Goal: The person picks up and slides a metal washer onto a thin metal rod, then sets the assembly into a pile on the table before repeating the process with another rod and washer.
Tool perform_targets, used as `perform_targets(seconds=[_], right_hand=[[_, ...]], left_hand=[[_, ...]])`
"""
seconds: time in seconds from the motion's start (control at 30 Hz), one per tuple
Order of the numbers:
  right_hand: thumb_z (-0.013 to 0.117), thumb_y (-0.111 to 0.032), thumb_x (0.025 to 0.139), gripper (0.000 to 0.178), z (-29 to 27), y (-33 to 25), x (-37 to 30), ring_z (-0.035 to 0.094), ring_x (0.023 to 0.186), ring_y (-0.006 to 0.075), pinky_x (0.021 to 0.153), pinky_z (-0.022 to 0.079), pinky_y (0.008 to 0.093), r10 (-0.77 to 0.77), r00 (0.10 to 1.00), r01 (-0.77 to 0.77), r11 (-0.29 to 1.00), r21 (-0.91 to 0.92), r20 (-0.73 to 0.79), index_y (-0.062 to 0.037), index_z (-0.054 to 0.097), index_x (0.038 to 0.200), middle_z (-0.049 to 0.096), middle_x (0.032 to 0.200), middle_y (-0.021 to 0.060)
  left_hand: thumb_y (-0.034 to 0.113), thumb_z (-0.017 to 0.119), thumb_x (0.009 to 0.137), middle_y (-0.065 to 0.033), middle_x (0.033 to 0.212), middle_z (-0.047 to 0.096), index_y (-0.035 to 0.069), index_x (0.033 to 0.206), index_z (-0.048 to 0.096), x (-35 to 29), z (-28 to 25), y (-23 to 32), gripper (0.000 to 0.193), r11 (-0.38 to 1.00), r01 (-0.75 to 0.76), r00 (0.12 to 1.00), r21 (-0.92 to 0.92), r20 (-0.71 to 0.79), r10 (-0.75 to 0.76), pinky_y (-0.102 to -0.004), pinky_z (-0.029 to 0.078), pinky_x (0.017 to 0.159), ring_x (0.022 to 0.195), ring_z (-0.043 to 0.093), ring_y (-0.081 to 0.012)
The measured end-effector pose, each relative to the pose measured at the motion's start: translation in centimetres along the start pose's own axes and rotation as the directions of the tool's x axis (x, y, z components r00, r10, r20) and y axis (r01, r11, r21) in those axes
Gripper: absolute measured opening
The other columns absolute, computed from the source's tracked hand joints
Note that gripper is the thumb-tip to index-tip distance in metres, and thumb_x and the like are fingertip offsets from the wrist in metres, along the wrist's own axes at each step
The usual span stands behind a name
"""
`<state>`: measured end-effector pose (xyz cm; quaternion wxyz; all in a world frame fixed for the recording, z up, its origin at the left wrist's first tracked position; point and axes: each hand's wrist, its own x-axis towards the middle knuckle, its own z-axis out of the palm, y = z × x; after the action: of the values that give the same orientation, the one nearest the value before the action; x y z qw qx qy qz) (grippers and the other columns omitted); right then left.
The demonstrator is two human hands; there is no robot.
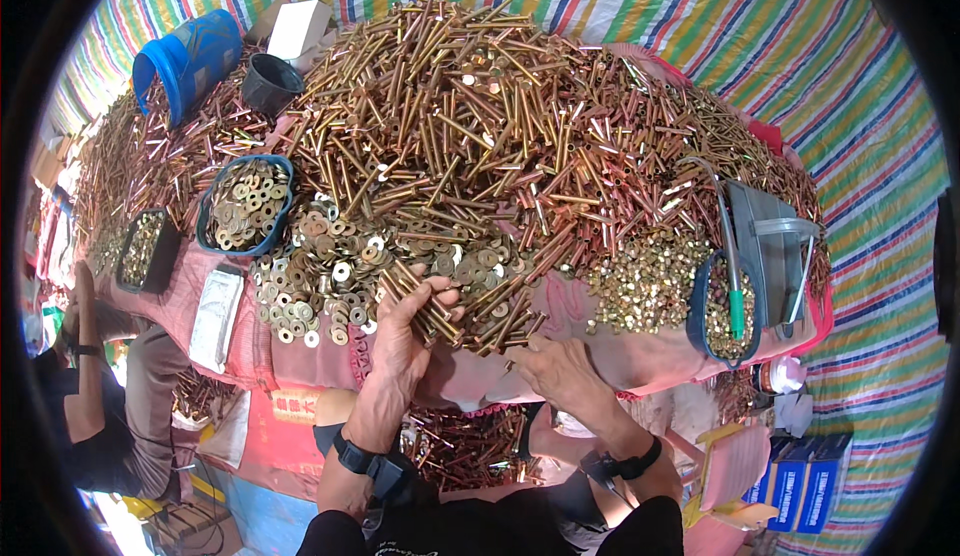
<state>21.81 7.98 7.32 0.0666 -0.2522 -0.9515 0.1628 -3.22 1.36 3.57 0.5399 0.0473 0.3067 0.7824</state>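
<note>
A bundle of brass-coloured bolts (428, 308) lies in my left hand (400, 341), fingers and thumb wrapped round it above the table's near edge. To its right my right hand (562, 368) is closed, its fingertips pinching at the near end of a bolt (538, 326). Loose bolts lie just beyond both hands, in front of a large heap of long metal bolts and tubes (440, 106). Flat round washers (325, 266) are spread left of my left hand. Small gold-coloured nuts (645, 281) are piled beyond my right hand.
Washers fill a blue tub (285, 241) at the left; a dark tray (165, 271) of small parts stands beyond it. At the right are a blue container (697, 324) and a grey scoop-like bin (775, 286). A blue bucket (205, 51) lies far left. Another person (90, 406) sits left.
</note>
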Motion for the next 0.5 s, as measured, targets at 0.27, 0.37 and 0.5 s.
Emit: perform_targets(seconds=[0.27,0.37,0.5], right_hand=[[0.076,-0.011,0.089,0.02,-1.3,2.6,2.2,0.065,0.08,0.03,0.071,0.054,0.04,-0.07,0.951,0.128,0.976,0.179,-0.301,-0.009,0.069,0.107,0.061,0.1,0.012],[0.075,-0.01,0.095,0.017,-1.0,3.8,2.8,0.068,0.082,0.0184,0.074,0.056,0.0323,0.237,0.879,-0.041,0.902,0.43,-0.414,-0.0021,0.066,0.107,0.07,0.102,0.0108],[0.069,-0.017,0.105,0.02,-0.8,5.4,4.1,0.068,0.087,0.0125,0.074,0.058,0.0278,0.469,0.778,0.087,0.578,0.811,-0.418,-0.0004,0.061,0.112,0.072,0.103,0.0085]], left_hand=[[0.014,0.068,0.104,-0.0125,0.099,0.074,0.006,0.129,0.057,-0.1,0.2,-0.2,0.029,0.999,0.005,1.0,-0.038,0.02,-0.004,-0.0455,0.069,0.078,0.088,0.078,-0.0255],[0.017,0.068,0.104,-0.0114,0.096,0.074,0.007,0.125,0.058,-0.1,0.2,-0.2,0.025,0.999,0.019,1.0,-0.043,0.021,-0.018,-0.045,0.069,0.078,0.087,0.078,-0.0252],[0.019,0.069,0.104,-0.011,0.094,0.074,0.008,0.119,0.06,-0.2,0.3,-0.1,0.02,0.999,0.037,0.999,-0.033,0.03,-0.036,-0.0449,0.069,0.078,0.086,0.078,-0.0253]])
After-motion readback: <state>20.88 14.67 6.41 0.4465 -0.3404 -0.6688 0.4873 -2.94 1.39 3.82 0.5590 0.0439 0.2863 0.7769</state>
